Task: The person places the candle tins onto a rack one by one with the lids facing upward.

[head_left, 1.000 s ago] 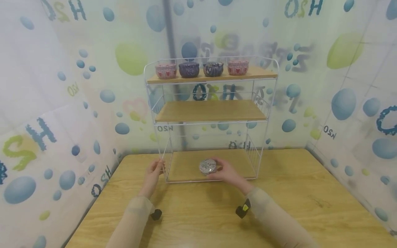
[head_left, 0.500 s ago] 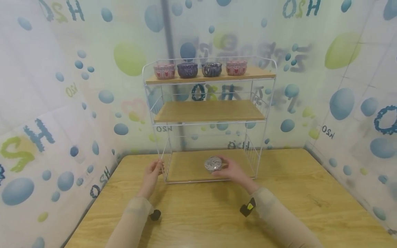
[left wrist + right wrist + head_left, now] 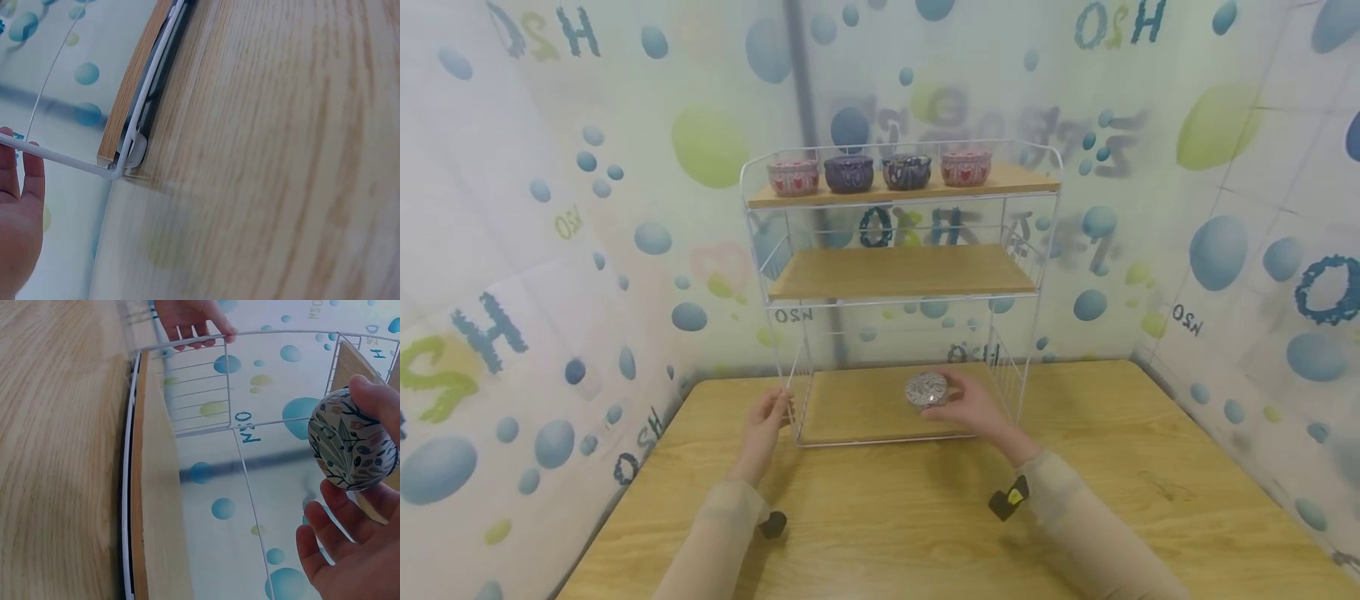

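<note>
My right hand [image 3: 973, 410] holds a small round tin [image 3: 927, 389] by its side, over the bottom shelf [image 3: 850, 408] of a white wire rack with wooden boards. In the right wrist view the tin [image 3: 350, 440] shows a leaf-and-flower pattern on a pale ground, pinched between thumb and fingers. My left hand [image 3: 763, 429] grips the rack's front left post low down. In the left wrist view, fingertips [image 3: 32, 165] of that hand curl behind the white wire, close to the bottom board's corner [image 3: 109, 147].
On the top shelf [image 3: 1018, 177] stand several similar tins in a row: a pink one [image 3: 793, 179], a purple one [image 3: 849, 175], a dark floral one [image 3: 907, 172] and another pink one [image 3: 966, 169]. The wooden table [image 3: 880, 517] meets patterned wall sheeting behind the rack.
My right hand has moved the tin to the right and slightly farther back over the bottom shelf. My left hand keeps its grip on the post. The head view has shifted slightly.
</note>
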### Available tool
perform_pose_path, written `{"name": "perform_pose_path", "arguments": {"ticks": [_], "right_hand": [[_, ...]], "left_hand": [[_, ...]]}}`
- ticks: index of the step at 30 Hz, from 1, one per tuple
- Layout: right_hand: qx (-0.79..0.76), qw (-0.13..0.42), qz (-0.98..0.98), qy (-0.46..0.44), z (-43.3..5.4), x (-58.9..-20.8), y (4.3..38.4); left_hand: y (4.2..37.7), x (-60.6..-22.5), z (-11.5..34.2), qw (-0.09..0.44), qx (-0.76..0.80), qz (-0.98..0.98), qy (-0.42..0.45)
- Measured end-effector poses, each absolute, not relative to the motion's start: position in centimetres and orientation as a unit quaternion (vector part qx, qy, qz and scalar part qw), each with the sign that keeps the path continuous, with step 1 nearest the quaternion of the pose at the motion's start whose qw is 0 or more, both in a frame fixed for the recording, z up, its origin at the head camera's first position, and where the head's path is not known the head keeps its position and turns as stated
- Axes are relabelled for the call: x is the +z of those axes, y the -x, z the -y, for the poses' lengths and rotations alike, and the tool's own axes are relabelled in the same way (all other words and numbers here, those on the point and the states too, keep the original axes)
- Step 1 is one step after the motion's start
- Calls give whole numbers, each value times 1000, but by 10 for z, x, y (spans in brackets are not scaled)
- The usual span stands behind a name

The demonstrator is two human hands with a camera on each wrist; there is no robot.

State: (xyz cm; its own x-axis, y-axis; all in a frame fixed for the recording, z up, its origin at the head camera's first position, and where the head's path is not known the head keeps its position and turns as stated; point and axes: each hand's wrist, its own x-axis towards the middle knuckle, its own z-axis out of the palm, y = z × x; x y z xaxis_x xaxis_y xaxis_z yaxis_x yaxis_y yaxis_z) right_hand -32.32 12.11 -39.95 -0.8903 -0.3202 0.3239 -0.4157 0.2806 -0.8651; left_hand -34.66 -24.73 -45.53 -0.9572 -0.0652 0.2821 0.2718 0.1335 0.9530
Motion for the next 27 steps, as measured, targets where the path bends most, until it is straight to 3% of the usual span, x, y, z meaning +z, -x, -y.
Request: {"name": "perform_pose_path", "arguments": {"ticks": [27], "right_hand": [[560,60,799,-211,-148,-363,321]], "left_hand": [[348,-456,248,135,-653,741,80]]}}
